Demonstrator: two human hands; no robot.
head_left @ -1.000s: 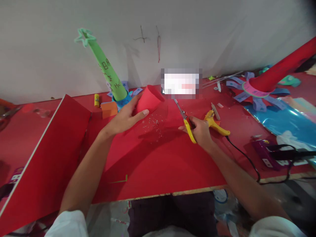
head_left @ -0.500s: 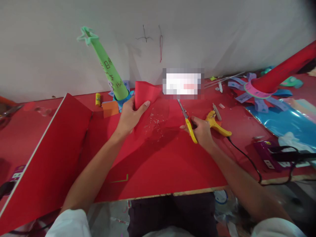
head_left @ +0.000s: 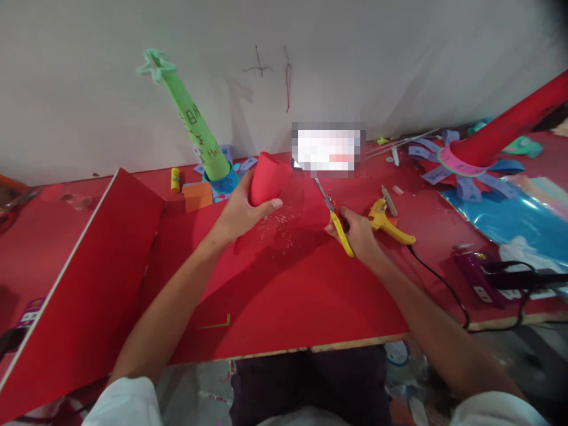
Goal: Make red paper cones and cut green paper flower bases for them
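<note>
Left hand (head_left: 237,216) grips curled red sheet (head_left: 267,182), middle of frame | right hand (head_left: 361,236) holds yellow scissors (head_left: 336,223), right of middle | squeezing hard could squash sheet; scissors slipping could rip it

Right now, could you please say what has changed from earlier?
The left hand has shifted slightly right since the first picture, and the red paper it holds, flatter-looking half a second ago, now looks rounded. Nothing was taken or let go. The right hand, its yellow-handled tool and the glue gun stayed put.
</note>
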